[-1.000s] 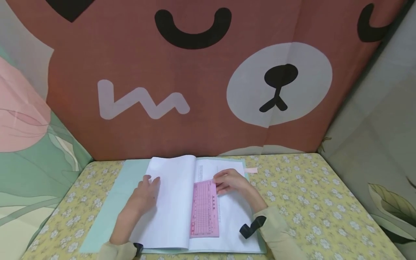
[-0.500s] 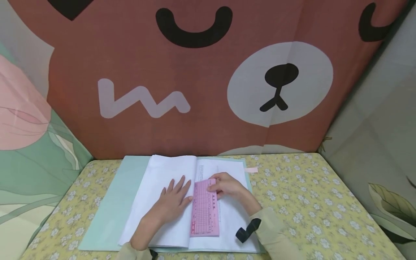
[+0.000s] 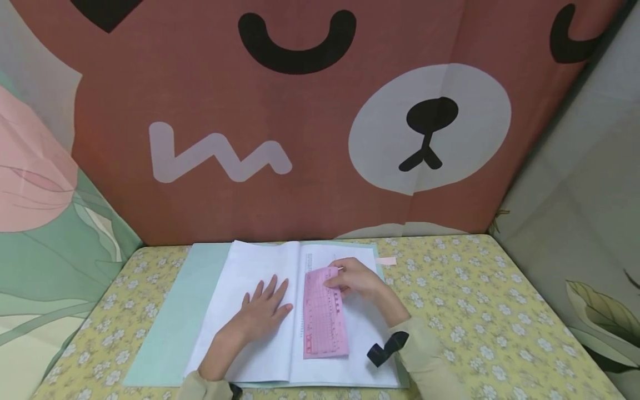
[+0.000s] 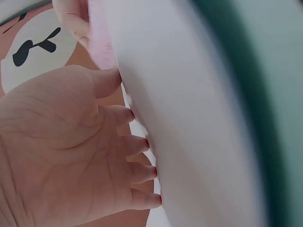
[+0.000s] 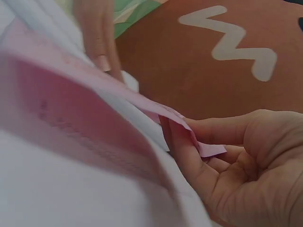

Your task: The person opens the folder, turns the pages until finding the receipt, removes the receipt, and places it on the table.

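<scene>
A pink printed slip (image 3: 324, 325) with a grid of lines stands tilted over the right page of an open folder of white sheets. My right hand (image 3: 357, 280) pinches its top right corner between thumb and fingers; in the right wrist view the slip (image 5: 80, 71) bends up off the page and its corner pokes out past the fingers. My left hand (image 3: 261, 316) lies with spread fingers on the white left page (image 3: 250, 266). In the left wrist view the fingertips of the left hand (image 4: 71, 146) press against the sheet's surface.
The folder's pale green cover (image 3: 165, 333) shows at the left and along the edges. A pale pink tab (image 3: 386, 261) sticks out at the right. The floral tablecloth (image 3: 475, 311) surrounds the folder, and a brown bear-print cloth (image 3: 300, 205) hangs behind the table.
My left hand has moved right from the page's outer part, its fingers now spread flatter. My right hand has taken hold of the pink slip, lifting it and shifting it right, off the fold.
</scene>
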`<act>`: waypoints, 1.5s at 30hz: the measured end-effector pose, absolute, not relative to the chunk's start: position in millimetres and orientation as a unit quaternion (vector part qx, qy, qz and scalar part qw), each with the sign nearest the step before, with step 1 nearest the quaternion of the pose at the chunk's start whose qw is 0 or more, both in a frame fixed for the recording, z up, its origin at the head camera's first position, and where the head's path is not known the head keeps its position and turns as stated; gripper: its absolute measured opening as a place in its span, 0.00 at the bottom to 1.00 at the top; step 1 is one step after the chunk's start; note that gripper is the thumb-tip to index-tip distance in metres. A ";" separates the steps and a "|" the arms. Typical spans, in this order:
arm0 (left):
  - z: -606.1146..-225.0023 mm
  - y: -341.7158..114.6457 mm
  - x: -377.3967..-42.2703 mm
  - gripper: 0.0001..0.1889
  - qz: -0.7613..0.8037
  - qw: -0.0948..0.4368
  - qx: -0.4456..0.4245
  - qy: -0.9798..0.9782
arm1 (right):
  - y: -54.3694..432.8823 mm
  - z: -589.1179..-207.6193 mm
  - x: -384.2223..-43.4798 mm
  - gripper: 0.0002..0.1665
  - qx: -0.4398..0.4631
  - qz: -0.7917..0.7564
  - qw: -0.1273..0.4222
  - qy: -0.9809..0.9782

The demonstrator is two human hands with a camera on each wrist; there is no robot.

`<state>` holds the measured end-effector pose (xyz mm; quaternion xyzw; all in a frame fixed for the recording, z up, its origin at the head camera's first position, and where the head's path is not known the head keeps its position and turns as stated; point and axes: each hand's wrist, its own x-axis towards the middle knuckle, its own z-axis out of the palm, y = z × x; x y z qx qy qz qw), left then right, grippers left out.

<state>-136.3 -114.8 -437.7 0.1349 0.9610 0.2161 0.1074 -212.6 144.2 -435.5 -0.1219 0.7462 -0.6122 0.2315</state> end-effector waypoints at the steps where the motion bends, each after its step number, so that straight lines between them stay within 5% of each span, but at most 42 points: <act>1: -438.0 -114.9 -136.8 0.34 0.217 0.107 0.135 0.961 | 147.7 -432.2 -213.1 0.09 -0.123 -0.613 0.227 0.746; 20: -437.4 -116.1 -136.6 0.34 0.222 0.113 0.126 0.960 | 226.3 -398.4 -224.6 0.08 -0.107 -0.685 0.138 0.707; 45: -439.6 -115.8 -138.1 0.34 0.225 0.115 0.135 0.958 | 296.1 -412.3 -225.3 0.26 -0.018 -0.640 0.082 0.764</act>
